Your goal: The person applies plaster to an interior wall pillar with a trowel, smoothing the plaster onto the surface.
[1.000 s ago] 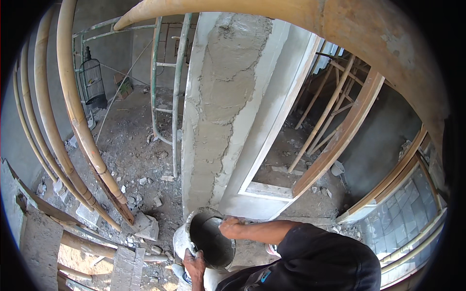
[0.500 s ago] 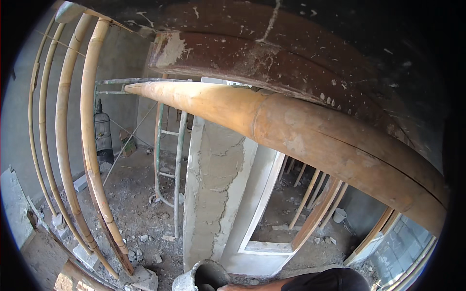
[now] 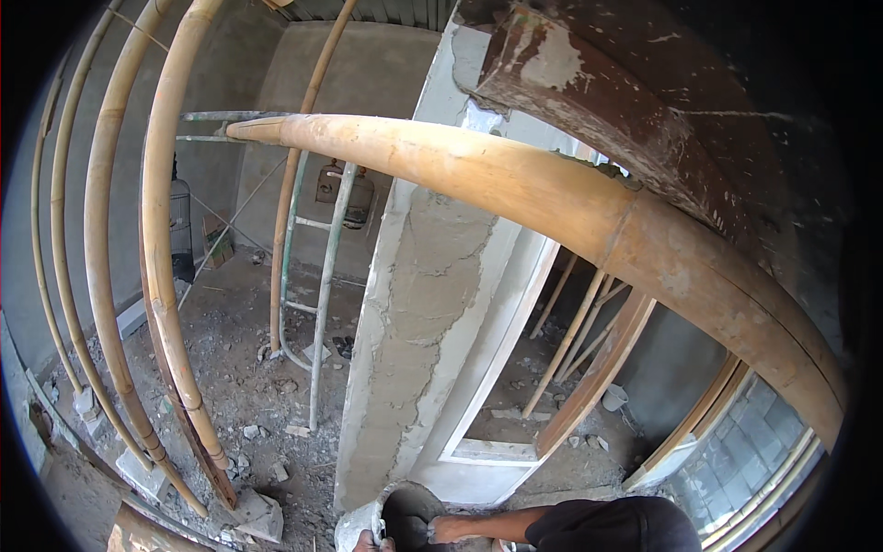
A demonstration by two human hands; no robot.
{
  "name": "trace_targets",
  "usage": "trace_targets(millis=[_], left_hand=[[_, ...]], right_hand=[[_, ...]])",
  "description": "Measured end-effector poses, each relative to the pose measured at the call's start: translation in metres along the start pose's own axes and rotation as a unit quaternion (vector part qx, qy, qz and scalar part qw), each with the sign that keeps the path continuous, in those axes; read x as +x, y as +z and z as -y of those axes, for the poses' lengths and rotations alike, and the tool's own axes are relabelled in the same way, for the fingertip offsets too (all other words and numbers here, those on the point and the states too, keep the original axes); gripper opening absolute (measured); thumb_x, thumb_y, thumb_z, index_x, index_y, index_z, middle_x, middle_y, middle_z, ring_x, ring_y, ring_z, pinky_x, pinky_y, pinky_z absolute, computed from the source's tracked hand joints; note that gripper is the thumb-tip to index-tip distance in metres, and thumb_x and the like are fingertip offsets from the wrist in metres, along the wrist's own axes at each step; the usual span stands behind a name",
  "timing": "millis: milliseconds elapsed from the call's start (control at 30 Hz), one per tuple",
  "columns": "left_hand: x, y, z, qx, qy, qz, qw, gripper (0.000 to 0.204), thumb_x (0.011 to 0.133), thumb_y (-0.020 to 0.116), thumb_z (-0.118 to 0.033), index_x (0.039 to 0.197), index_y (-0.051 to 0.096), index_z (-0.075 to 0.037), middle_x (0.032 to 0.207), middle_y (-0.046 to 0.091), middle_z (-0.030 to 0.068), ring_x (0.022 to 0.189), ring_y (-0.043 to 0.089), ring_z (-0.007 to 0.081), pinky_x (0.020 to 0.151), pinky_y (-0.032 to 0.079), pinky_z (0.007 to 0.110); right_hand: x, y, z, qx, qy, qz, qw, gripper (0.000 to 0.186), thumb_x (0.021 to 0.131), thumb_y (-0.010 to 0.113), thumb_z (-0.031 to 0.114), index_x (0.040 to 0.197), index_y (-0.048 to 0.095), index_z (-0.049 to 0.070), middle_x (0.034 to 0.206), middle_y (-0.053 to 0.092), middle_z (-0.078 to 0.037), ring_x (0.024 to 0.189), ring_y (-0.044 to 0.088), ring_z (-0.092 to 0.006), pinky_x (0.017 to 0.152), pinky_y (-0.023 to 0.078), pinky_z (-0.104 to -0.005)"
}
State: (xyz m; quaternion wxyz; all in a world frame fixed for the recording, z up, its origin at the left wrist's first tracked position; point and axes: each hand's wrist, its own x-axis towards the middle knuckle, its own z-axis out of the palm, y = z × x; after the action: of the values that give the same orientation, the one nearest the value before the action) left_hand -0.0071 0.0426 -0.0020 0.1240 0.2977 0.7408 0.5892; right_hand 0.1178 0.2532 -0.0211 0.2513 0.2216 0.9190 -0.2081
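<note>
At the bottom centre of the head view is a plastered grey bucket [image 3: 361, 524], its dark inside showing. My left hand [image 3: 375, 543] grips the bucket's left side, mostly cut off by the lower edge. My right hand [image 3: 440, 531], reaching in from the lower right, is closed at the bucket's mouth; what it holds is hidden. Directly behind the bucket rises a column [image 3: 418, 304] with fresh, uneven mortar down its face. A thick bamboo pole [image 3: 515, 184] crosses in front of the column's upper part, below a paint-spattered brown beam [image 3: 607, 120].
Upright bamboo poles [image 3: 170, 276] stand at the left, near metal scaffolding [image 3: 320, 331] and birdcages [image 3: 357, 202]. Rubble lies on the floor [image 3: 258, 386]. To the right are a white-framed opening [image 3: 497, 449] with leaning poles and a grey block wall [image 3: 727, 469].
The view has tilted up since a second ago, bringing in the brown beam and upper column. The bucket and my hands now sit lower in the frame, partly out of it.
</note>
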Motion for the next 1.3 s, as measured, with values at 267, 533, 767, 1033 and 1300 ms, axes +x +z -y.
trace_targets(millis=[267, 533, 767, 1033, 1300], left_hand=[[0.007, 0.019, 0.036, -0.098, -0.028, 0.024, 0.995, 0.025, 0.085, 0.07, -0.026, 0.091, 0.061, -0.003, 0.065, 0.054, 0.0157, 0.06, 0.052, 0.0288, 0.058, 0.044, 0.041], [0.04, -0.077, -0.043, 0.048, 0.043, 0.074, 0.995, 0.017, 0.082, 0.069, -0.014, 0.093, 0.06, -0.004, 0.065, 0.061, 0.0125, 0.06, 0.056, 0.025, 0.058, 0.046, 0.041], [0.058, -0.131, -0.066, 0.022, -0.065, 0.112, 0.991, 0.012, 0.079, 0.066, -0.017, 0.083, 0.061, -0.007, 0.076, 0.063, 0.0176, 0.069, 0.062, 0.0383, 0.065, 0.05, 0.041], [0.097, -0.197, -0.047, -0.113, -0.163, 0.118, 0.973, 0.015, 0.085, 0.068, -0.01, 0.079, 0.055, -0.005, 0.067, 0.048, -0.0027, 0.065, 0.043, 0.008, 0.06, 0.04, 0.027], [0.111, -0.213, -0.037, -0.145, -0.158, 0.143, 0.966, 0.016, 0.084, 0.069, -0.005, 0.078, 0.054, -0.005, 0.07, 0.048, -0.0058, 0.067, 0.041, 0.0064, 0.06, 0.038, 0.025]], right_hand=[[-0.022, 0.0, 0.01, -0.054, -0.072, -0.013, 0.996, 0.031, 0.088, 0.059, 0.032, 0.095, 0.066, 0.002, 0.09, 0.065, -0.021, 0.08, 0.064, -0.0333, 0.07, 0.05, -0.0469], [-0.039, 0.043, 0.072, -0.063, -0.323, -0.129, 0.935, 0.022, 0.092, 0.059, 0.026, 0.086, 0.059, 0.005, 0.083, 0.056, -0.014, 0.075, 0.056, -0.03, 0.065, 0.045, -0.0439], [-0.074, -0.053, 0.19, 0.34, 0.032, 0.028, 0.939, 0.034, 0.088, 0.066, 0.033, 0.103, 0.064, 0.002, 0.078, 0.066, -0.012, 0.064, 0.064, -0.021, 0.062, 0.051, -0.0369], [-0.057, -0.096, 0.217, 0.037, 0.147, -0.078, 0.985, 0.048, 0.09, 0.063, 0.034, 0.13, 0.057, 0.008, 0.123, 0.063, -0.019, 0.114, 0.06, -0.0362, 0.097, 0.049, -0.0437], [-0.031, -0.08, 0.213, -0.145, -0.005, -0.084, 0.986, 0.02, 0.09, 0.054, 0.016, 0.104, 0.065, 0.007, 0.105, 0.07, -0.014, 0.1, 0.068, -0.0327, 0.082, 0.056, -0.0435]])
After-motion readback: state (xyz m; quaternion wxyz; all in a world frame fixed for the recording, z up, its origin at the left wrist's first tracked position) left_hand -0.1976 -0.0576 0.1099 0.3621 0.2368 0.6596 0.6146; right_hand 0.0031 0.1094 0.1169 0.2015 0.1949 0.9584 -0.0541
